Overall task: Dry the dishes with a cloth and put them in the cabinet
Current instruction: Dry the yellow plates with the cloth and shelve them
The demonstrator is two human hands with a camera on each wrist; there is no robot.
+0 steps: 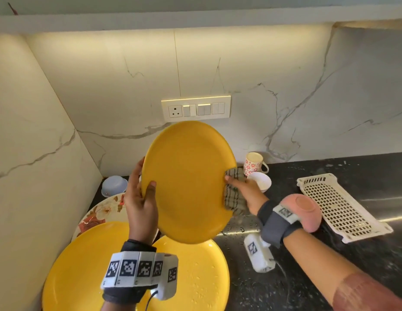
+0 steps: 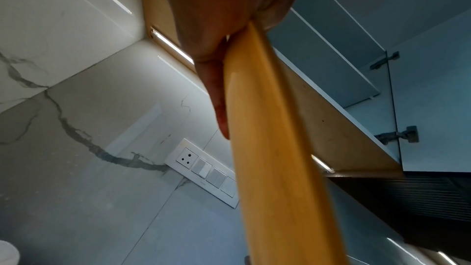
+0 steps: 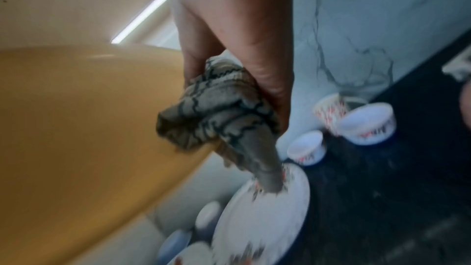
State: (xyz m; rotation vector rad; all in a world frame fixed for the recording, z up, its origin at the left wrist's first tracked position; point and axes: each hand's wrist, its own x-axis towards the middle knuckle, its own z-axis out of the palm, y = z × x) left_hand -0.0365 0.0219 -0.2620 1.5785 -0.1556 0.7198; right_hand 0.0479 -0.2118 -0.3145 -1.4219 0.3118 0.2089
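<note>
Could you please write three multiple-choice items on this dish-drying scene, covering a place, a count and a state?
1. Where is the checked grey cloth?
A. on the white plastic rack
B. at the right edge of the raised round yellow plate
C. inside the mug

2. How many yellow plates show in the head view?
A. one
B. two
C. three

3. What is the left hand doing?
A. gripping the raised plate's rim
B. hanging idle
C. pressing a switch

Answers: B, the right hand holds the cloth against that edge; C, one raised, two on the counter below; A, thumb on the face, fingers behind.
</note>
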